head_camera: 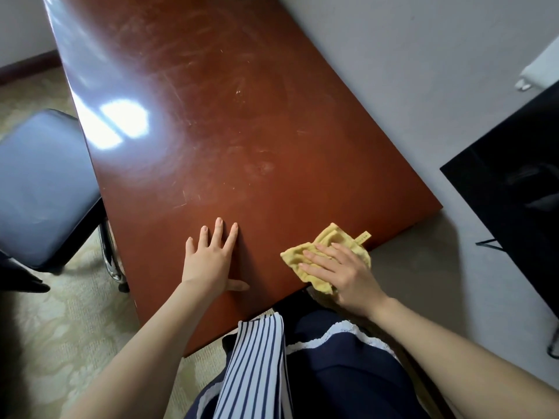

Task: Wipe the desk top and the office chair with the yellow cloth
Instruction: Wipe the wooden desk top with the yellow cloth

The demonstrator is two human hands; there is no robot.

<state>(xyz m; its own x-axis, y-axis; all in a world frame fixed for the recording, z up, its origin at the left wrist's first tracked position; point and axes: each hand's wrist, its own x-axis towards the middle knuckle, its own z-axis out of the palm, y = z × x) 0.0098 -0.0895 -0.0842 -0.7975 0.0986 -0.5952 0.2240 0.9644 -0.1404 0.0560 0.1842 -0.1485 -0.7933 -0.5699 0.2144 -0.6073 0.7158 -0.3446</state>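
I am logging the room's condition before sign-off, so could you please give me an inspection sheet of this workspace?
Surface: desk top, glossy red-brown wood, scuffed and smeared.
Job's things: yellow cloth on the near right corner; office chair at the left, beside the desk.
Clutter: nothing seen.
Grippers: left hand flat on the desk; right hand presses the cloth with straight fingers.
Cables: thin black line, perhaps a cable, below a black panel at right.
Surroundings: patterned carpet.

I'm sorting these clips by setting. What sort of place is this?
Probably an office: a glossy wooden desk, a padded chair beside it, and carpet on the floor.
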